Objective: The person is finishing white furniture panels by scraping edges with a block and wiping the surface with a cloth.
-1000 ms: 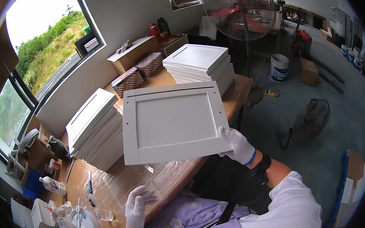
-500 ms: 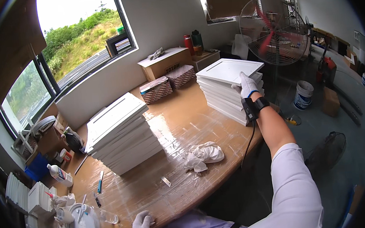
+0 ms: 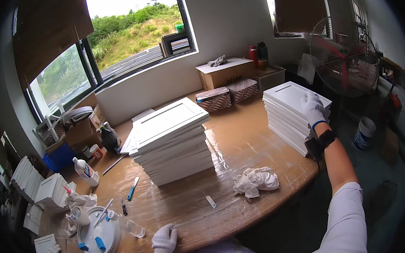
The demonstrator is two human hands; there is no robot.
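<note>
My right hand (image 3: pixel 313 108), in a white knit glove, rests on the top panel of the right stack of white framed panels (image 3: pixel 282 115). Its fingers lie over the panel's right part, not visibly wrapped round an edge. A black band with a small box sits on that wrist. My left hand (image 3: pixel 164 242), gloved too, lies at the table's near edge with its thumb apart and nothing in it. Left of centre stands another stack of white panels (image 3: pixel 176 150), unevenly piled. Between the stacks, near the front edge, lies a crumpled white cloth (image 3: pixel 257 181).
A co-worker's gloved hand (image 3: pixel 53 252) holds a white panel (image 3: pixel 44 247) at lower left. A round white lid (image 3: pixel 98 246) carries blue blocks. Nearby are a white bottle (image 3: pixel 86 172) and a blue-handled tool (image 3: pixel 132 189). Patterned boxes (image 3: pixel 213 100) stand behind; a fan (image 3: pixel 344 58) stands right.
The view has swung left, so the table and stacks sit farther right. A co-worker's hand with a panel has come into view. My right hand stays on the right stack, its fingers more bent.
</note>
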